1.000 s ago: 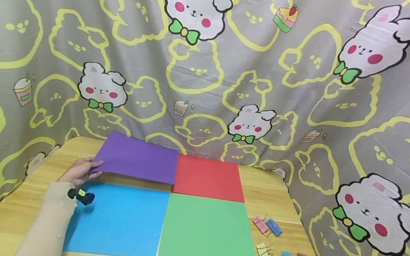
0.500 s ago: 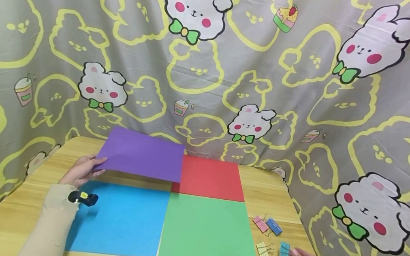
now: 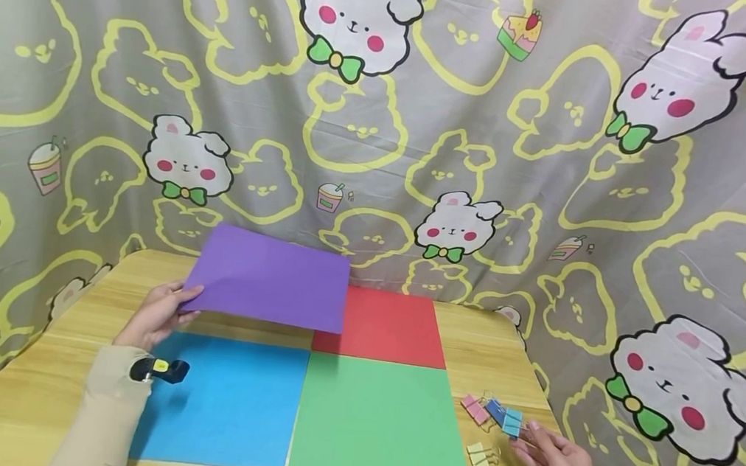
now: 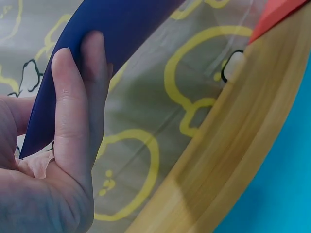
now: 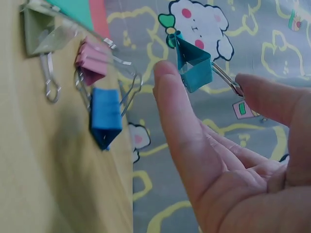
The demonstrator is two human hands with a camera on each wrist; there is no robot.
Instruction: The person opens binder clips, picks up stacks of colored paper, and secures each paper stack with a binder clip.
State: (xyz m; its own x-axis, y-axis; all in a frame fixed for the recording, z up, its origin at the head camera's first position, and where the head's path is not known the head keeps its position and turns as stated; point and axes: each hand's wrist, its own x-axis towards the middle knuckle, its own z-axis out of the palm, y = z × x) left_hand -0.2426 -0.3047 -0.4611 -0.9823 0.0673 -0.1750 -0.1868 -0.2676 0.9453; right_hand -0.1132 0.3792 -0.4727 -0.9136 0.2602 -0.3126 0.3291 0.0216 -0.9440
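Observation:
My left hand point(image 3: 162, 312) pinches the left edge of a purple sheet point(image 3: 272, 280), thumb on top and fingers beneath. The sheet is tilted above the table, its right end overlapping a red sheet point(image 3: 391, 327). In the left wrist view the fingers point(image 4: 70, 116) lie flat along the sheet's underside. My right hand point(image 3: 555, 464) holds a teal binder clip point(image 3: 512, 423) by its wire handles between thumb and index finger. In the right wrist view the teal clip point(image 5: 197, 73) hangs clear of the table, its jaws closed. A blue binder clip point(image 3: 494, 409) lies partly hidden behind it.
Blue point(image 3: 225, 405) and green point(image 3: 383, 423) sheets lie side by side at the front of the wooden table point(image 3: 489, 347). Pink point(image 3: 476, 409) and pale yellow point(image 3: 478, 458) binder clips lie right of the green sheet. A patterned curtain point(image 3: 380, 152) surrounds the table's back and sides.
The purple sheet has risen and shifted right with my left hand. My right hand has lifted the teal binder clip up and to the left, over the blue one.

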